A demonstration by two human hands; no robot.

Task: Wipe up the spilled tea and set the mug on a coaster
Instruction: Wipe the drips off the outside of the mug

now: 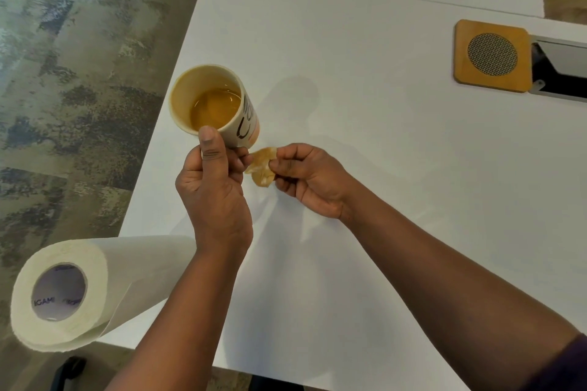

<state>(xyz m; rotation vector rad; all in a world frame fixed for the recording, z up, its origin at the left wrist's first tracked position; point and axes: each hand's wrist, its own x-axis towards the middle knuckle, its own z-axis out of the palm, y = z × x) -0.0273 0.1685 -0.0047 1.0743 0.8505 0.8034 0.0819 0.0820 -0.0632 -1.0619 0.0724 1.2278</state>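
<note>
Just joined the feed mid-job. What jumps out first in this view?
The mug, partly full of tea, held tilted above the table's left edge by the left hand. Right beside it, the right hand pinches a tea-stained wad of paper close to the mug's base. The wooden coaster sits bare at the far right, and a paper towel roll lies at the near left corner.

Non-task items: floor, tabletop, cable hatch, dark object.
White tabletop (381,124) fills centre and right; mottled grey-brown floor (79,73) along left; open metal cable hatch (562,63) at right edge; unclear dark object (68,373) at bottom left.
</note>
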